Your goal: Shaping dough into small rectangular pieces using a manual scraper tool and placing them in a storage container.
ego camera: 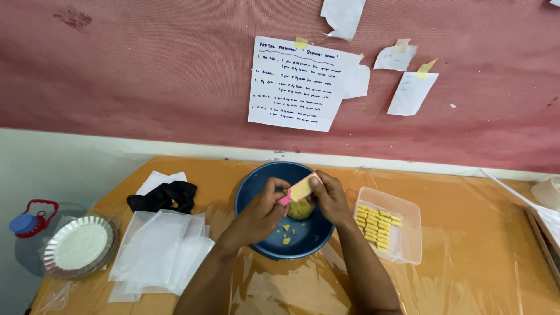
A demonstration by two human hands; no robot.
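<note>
My two hands meet over the blue bowl [251,192], which sits on the plastic-covered orange table [466,245]. My right hand [330,197] is curled around a lump of yellow dough [299,210], its fingertips also pressing the far end of a small flat scraper [301,189] with a pale yellow blade and a pink handle. My left hand [261,211] is closed too, pinching the pink handle end between thumb and fingers. The scraper lies slantwise between my hands, just above the dough and touching it as far as I can tell. The dough hangs over the middle of the bowl, and a few yellow crumbs [286,232] lie on the bowl's bottom right below it.

Just to the right of the bowl stands a clear plastic box [408,233] holding rows of small yellow dough sticks [377,224]. To the left of the bowl lies a stack of white plastic sheets [157,251], with a black cloth [164,196] behind them. Farther left of the bowl is a round foil pan [79,245], and beyond it a clear jug with a blue cap and red handle [30,220]. On the red wall behind the bowl hang taped paper notes [297,84].
</note>
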